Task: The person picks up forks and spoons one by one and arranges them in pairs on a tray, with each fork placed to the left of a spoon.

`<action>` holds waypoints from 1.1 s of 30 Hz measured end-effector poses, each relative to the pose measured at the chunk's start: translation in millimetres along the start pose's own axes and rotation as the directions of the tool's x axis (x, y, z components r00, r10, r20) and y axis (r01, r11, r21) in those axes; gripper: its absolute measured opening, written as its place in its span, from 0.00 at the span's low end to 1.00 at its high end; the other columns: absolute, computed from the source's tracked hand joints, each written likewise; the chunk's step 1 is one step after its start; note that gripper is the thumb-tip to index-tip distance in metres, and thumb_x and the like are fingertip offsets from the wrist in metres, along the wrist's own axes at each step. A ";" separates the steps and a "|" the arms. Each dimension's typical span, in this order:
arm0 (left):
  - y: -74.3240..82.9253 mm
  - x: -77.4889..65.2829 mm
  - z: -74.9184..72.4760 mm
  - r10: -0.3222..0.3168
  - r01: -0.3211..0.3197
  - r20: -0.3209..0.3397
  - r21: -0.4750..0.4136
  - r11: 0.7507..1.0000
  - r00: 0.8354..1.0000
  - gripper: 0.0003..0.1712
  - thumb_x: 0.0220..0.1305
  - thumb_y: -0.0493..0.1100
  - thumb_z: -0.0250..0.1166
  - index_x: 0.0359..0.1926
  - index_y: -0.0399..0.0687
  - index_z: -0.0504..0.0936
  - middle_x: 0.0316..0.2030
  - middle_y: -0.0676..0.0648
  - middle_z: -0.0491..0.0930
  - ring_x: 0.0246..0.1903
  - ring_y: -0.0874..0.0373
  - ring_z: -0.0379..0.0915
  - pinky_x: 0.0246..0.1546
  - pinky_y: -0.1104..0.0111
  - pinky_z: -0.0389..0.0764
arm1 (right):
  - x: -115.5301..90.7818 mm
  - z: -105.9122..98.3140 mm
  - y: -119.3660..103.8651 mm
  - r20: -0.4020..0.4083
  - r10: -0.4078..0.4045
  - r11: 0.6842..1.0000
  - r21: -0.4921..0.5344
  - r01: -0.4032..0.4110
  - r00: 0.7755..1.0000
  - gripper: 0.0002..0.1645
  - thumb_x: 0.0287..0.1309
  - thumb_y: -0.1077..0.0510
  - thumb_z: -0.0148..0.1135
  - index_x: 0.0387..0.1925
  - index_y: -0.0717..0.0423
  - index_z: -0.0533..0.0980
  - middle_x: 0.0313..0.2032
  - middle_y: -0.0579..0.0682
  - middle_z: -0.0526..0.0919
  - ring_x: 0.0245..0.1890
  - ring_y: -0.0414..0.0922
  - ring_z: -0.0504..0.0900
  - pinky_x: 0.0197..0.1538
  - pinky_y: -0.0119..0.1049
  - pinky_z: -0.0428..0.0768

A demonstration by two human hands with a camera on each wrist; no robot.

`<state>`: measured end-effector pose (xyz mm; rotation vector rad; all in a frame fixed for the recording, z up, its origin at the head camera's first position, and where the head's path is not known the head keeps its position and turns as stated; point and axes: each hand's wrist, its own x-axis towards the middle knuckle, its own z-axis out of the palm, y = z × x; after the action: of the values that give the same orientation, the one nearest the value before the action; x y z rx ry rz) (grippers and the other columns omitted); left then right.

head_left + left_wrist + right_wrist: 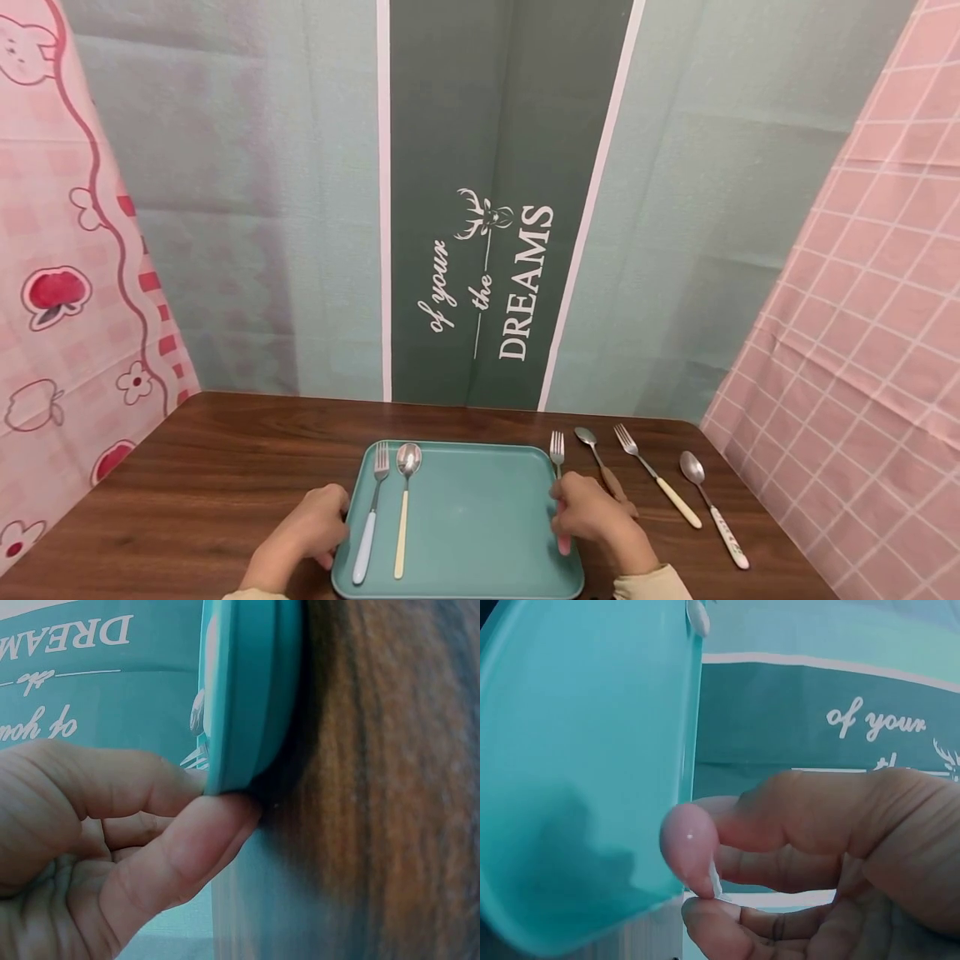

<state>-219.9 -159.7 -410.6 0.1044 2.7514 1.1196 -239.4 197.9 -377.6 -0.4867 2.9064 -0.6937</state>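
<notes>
My left hand (311, 521) pinches the left rim of a teal tray (480, 521) between thumb and fingers, as the tray's edge (251, 690) shows in the left wrist view. At the opposite rim, my right hand (592, 510) pinches a fork (557, 448) with a pink handle. Its tines point away from me, and the rounded handle end (688, 840) shows large in the right wrist view. Inside the tray, along its left side, lie a fork (369, 533) with a pale blue handle and a spoon (402, 517) with a cream handle.
To the right of my right hand lie a spoon (587, 436) with a brown handle, a fork (660, 479) with a cream handle and a spoon (716, 512) with a white patterned handle. They rest on the dark wooden table (225, 467). Printed cloths (322, 208) hang behind.
</notes>
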 end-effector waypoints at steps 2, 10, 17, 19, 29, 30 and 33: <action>0.5 0.0 -0.3 -0.001 0.001 0.001 -0.001 1.000 1.000 0.08 0.43 0.23 0.55 0.26 0.34 0.74 0.16 0.44 0.69 0.09 0.58 0.70 0.10 0.70 0.76 | 2.2 2.5 -1.9 0.014 -0.035 0.998 0.055 0.034 0.999 0.10 0.31 0.71 0.59 0.12 0.57 0.67 0.06 0.43 0.71 0.14 0.41 0.73 0.19 0.34 0.64; 0.4 0.9 -0.3 -0.004 0.004 0.005 0.001 1.000 1.000 0.08 0.44 0.23 0.55 0.27 0.33 0.75 0.17 0.44 0.69 0.09 0.58 0.71 0.10 0.70 0.77 | 6.8 11.2 -12.7 0.057 -0.112 0.991 0.077 0.107 0.992 0.11 0.33 0.72 0.58 0.11 0.56 0.67 0.06 0.42 0.71 0.14 0.38 0.72 0.15 0.28 0.58; 1.0 1.1 -0.2 0.001 -0.001 0.007 -0.018 1.000 1.000 0.09 0.43 0.23 0.55 0.29 0.32 0.75 0.17 0.44 0.70 0.10 0.57 0.71 0.10 0.69 0.77 | 9.7 17.0 -21.5 0.090 -0.107 0.992 0.075 0.100 0.990 0.12 0.34 0.72 0.59 0.12 0.57 0.67 0.06 0.42 0.71 0.13 0.38 0.72 0.15 0.28 0.57; 1.0 1.3 0.0 0.002 -0.001 0.013 -0.027 1.000 1.000 0.09 0.43 0.23 0.55 0.30 0.31 0.75 0.17 0.44 0.70 0.10 0.57 0.71 0.11 0.69 0.77 | 9.6 19.0 -24.4 0.089 -0.114 0.992 0.065 0.108 0.990 0.12 0.34 0.72 0.60 0.12 0.56 0.67 0.05 0.41 0.70 0.13 0.37 0.72 0.16 0.27 0.58; -0.9 0.1 0.0 -0.003 0.004 0.013 -0.019 1.000 1.000 0.08 0.43 0.23 0.54 0.27 0.33 0.75 0.16 0.43 0.70 0.10 0.57 0.71 0.11 0.68 0.78 | 11.1 33.0 -42.8 0.073 -0.140 0.990 0.013 0.139 0.987 0.13 0.32 0.69 0.63 0.11 0.53 0.68 0.05 0.38 0.69 0.12 0.36 0.68 0.16 0.27 0.59; -1.2 -0.2 0.1 0.001 -0.001 0.008 -0.021 1.000 1.000 0.08 0.43 0.23 0.54 0.27 0.33 0.75 0.16 0.43 0.70 0.10 0.56 0.71 0.11 0.68 0.78 | 11.3 34.2 -44.6 0.071 -0.144 0.990 0.005 0.144 0.987 0.13 0.32 0.69 0.63 0.11 0.53 0.68 0.05 0.37 0.69 0.12 0.36 0.68 0.16 0.27 0.59; -1.2 -0.7 0.3 0.014 -0.014 0.001 -0.027 1.000 1.000 0.08 0.43 0.22 0.53 0.26 0.33 0.74 0.17 0.43 0.69 0.10 0.56 0.71 0.11 0.68 0.78 | 12.1 37.5 -49.0 0.071 -0.160 0.987 -0.003 0.161 0.985 0.14 0.32 0.69 0.64 0.11 0.53 0.68 0.04 0.37 0.69 0.13 0.35 0.68 0.17 0.26 0.61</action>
<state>-219.1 -160.5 -411.6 0.1210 2.7383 1.1593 -230.2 136.8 -388.9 -0.7372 2.8285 -0.6693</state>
